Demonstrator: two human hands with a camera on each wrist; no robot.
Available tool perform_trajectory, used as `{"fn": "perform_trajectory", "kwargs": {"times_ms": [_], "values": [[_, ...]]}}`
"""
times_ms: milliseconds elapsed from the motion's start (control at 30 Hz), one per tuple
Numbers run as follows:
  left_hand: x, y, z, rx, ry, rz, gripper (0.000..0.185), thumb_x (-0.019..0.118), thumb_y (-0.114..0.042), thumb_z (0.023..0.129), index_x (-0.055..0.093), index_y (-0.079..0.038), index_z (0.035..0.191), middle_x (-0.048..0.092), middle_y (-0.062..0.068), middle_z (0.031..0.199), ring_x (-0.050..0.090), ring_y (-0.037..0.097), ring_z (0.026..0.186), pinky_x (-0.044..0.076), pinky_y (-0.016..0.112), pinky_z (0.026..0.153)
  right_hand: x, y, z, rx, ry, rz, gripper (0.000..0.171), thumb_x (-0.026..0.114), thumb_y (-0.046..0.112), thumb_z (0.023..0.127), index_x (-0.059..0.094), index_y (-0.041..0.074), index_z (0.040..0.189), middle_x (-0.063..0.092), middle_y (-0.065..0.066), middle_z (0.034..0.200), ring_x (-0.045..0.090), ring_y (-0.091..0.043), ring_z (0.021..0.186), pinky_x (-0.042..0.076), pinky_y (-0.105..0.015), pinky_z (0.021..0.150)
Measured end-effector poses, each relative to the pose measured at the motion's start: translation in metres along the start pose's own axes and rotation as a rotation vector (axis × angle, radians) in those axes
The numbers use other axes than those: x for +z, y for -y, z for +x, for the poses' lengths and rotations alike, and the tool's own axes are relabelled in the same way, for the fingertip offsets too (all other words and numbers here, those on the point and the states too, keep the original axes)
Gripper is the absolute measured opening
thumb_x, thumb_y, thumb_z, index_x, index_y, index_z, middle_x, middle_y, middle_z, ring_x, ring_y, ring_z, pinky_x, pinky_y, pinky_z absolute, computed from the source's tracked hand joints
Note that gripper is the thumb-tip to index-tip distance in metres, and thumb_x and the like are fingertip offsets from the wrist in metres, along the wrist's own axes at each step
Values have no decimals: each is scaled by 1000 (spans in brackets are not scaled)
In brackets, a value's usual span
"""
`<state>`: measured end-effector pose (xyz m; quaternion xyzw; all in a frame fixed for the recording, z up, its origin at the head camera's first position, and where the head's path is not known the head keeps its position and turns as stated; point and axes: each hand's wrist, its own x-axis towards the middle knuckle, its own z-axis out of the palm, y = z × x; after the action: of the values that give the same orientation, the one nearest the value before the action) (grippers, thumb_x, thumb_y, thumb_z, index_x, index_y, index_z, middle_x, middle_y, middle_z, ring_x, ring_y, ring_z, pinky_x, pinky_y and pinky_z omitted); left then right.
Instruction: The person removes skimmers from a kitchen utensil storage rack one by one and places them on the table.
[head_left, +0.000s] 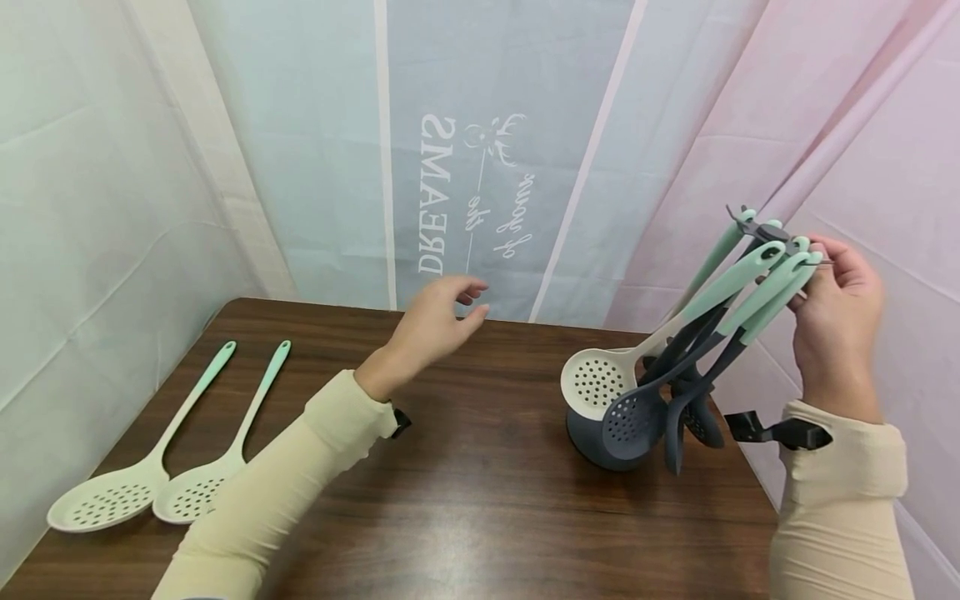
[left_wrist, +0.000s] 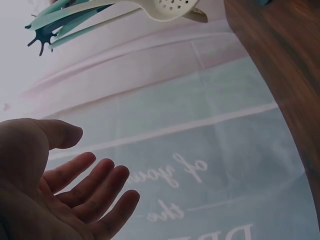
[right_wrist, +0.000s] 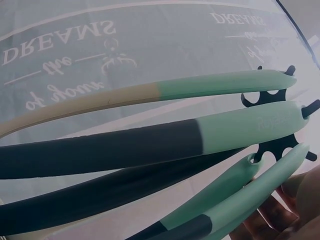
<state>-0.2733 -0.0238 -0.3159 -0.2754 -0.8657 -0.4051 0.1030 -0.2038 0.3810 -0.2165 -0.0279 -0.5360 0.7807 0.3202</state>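
Head view: brown wood-grain table [head_left: 465, 517], hook rack [head_left: 777, 236] at its right end, smooth mint-handled utensils [head_left: 765, 296] hanging on it, incl. round perforated cream skimmer [head_left: 598, 383]. Long axes slant down-left from right hand [head_left: 840, 325], the nearer one; left hand [head_left: 431, 325] well left, empty. Left fingers [left_wrist: 107, 192] apart; right fingers [head_left: 851, 262] at the hooks [right_wrist: 311, 108], can't tell if clamped.

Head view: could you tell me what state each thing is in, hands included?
Utensil rack: standing on the table, loaded
Cream skimmer on rack: hanging, head down
Dark slotted spoon: hanging, head down
Left loose skimmer: lying on the table
Right loose skimmer: lying on the table, partly hidden by a sleeve
Left hand: raised, empty
Right hand: raised at the rack's top, exact grip unclear
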Motion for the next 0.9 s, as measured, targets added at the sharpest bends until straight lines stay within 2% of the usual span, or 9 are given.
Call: {"fn": "perform_trajectory", "kwargs": {"times_ms": [333,667,900], "values": [[19,-13,13,53,21,-35,32,68,-16,98,68,-6,128,69,7,120,66,22,106,53,34,92,0,0,0,5,-8,1,11,69,3,96,69,-7,100,67,-11,88,74,-17,70,60,-26,60],[38,-33,26,202,13,-115,43,69,-11,96,59,-3,138,67,11,119,68,21,101,55,32,89,-2,1,-1,16,-8,7,12,68,4,96,69,-6,102,66,-10,89,74,-17,71,60,-27,60],[47,-47,30,239,32,-120,44,68,-12,97,57,-3,139,65,11,125,67,21,103,54,33,92,-1,1,-1,14,0,11,13,69,3,95,69,-7,103,67,-11,89,74,-18,70,60,-27,61]]}}
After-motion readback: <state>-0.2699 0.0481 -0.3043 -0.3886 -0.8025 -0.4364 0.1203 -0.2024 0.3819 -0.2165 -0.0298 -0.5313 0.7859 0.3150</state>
